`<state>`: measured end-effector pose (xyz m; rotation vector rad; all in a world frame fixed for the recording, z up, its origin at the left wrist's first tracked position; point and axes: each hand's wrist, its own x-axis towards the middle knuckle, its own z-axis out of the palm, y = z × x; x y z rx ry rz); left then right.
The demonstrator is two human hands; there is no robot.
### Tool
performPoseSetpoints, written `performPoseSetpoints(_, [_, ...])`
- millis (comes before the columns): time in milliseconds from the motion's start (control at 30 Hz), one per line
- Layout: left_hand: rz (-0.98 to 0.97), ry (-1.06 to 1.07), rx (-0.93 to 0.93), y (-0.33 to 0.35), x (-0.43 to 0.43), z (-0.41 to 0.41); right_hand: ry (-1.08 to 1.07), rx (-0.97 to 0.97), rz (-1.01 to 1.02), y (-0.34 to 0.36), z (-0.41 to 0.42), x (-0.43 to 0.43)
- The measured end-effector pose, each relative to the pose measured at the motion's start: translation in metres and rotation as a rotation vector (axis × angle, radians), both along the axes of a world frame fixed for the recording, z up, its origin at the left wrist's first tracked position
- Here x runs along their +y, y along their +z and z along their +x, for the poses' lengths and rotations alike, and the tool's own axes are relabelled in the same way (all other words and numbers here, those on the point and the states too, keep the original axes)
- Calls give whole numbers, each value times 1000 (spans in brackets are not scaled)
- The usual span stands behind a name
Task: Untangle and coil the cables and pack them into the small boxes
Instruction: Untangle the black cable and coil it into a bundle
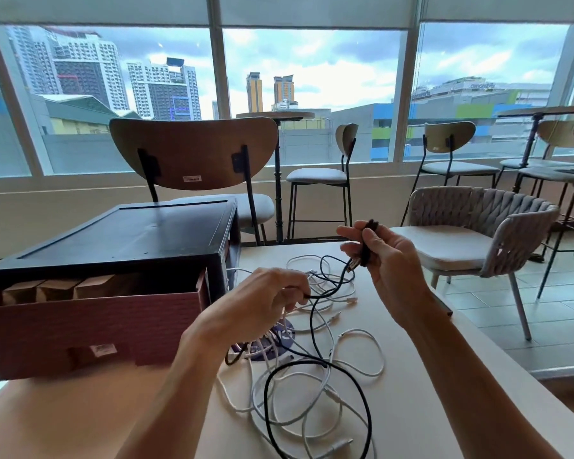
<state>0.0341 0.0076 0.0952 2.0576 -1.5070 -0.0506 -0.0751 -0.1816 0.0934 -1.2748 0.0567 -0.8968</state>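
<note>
A tangle of white cables [315, 389] lies on the beige table [411, 392], with a black cable [312, 326] looping through it. My right hand [388, 263] is raised above the pile and grips a short folded bundle of that black cable near its plug end. Lower and to the left, my left hand [262, 303] pinches the same black cable where it runs down to the table. A dark red cardboard box [90, 329] stands at the left, holding small brown boxes [57, 288] in a row.
A black wooden case [123, 236] sits behind and over the red box. A round purple coaster [275, 342] lies under the cables. Chairs [471, 233] and stools stand beyond the table's far and right edges, in front of large windows.
</note>
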Motion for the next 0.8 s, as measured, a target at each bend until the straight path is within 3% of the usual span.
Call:
performPoseSetpoints(200, [11, -126, 11, 10, 6, -5, -11, 91, -154, -6, 10, 9])
performPoseSetpoints(400, [-361, -99, 40, 14, -2, -5, 214, 317, -313, -13, 12, 15])
performPoseSetpoints(567, [-587, 87, -13, 13, 0, 1, 466, 224, -102, -14, 7, 16])
performPoseSetpoints(667, [-564, 136, -11, 11, 6, 8, 575, 166, -9, -11, 3, 12])
performPoseSetpoints(800, [-431, 195, -90, 4, 10, 23, 654, 171, -39, -9, -5, 4])
